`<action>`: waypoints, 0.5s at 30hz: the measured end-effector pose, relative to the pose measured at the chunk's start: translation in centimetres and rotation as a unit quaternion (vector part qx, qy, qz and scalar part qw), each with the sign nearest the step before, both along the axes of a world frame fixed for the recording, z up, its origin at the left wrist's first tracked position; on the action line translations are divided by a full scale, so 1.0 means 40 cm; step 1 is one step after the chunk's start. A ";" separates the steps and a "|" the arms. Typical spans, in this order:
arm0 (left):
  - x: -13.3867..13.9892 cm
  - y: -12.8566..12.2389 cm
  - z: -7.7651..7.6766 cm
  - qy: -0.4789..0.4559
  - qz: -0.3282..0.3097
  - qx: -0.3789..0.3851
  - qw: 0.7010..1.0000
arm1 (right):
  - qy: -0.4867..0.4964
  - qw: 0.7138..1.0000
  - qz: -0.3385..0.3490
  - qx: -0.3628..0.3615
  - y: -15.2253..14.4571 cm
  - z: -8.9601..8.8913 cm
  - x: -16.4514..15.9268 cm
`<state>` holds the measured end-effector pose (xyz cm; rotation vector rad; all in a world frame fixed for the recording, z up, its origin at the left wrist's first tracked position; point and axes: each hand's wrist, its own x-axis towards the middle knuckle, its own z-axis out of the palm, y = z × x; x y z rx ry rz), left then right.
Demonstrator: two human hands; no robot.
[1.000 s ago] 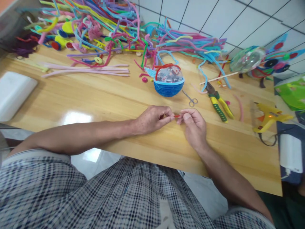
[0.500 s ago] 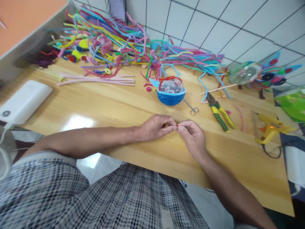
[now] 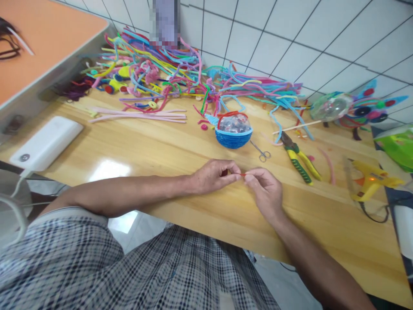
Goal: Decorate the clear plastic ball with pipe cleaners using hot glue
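And here we are, mid-table, with my left hand (image 3: pixel 215 176) pinching thumb against forefinger and my right hand (image 3: pixel 266 187) doing the same, tip to tip, nearly meeting! Between them runs the red strip (image 3: pixel 243 175), a short sliver held at both ends just above the wooden table (image 3: pixel 180 150), well in front of the ball. Most of it hides behind my fingertips, so whether it is bent, twisted or straight I can't tell.

Now look at the ball (image 3: pixel 233 140) beyond my knuckles: the lower half is wrapped in dark blue, a light blue band sits along its middle, a red line arches over the top, and a pale blue tuft (image 3: pixel 211 119) sticks out on the left. That much is done! The clear upper half shows bare in places, and my red strip is on no part of it, so I'd call this a piece in the middle of its shaping.

Around me, the small scissors (image 3: pixel 263 155) lie just beside the ball, the pliers (image 3: pixel 300 163) rest farther right, and the yellow glue gun (image 3: pixel 366 178) stands near the edge with an orange glow on it. Over to the left lie the pale pink stems (image 3: pixel 142 115), side by side, apart from both my hands
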<state>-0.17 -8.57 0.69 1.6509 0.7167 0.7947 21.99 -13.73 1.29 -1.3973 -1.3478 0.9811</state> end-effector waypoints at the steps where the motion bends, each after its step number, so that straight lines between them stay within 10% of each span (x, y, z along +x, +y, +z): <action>1: -0.001 0.001 0.001 -0.003 0.004 -0.011 1.000 | 0.005 1.000 -0.001 -0.006 0.000 0.002 -0.002; 15: -0.008 0.008 0.012 -0.049 -0.001 -0.067 0.997 | 0.061 0.998 0.010 0.030 0.003 -0.017 -0.001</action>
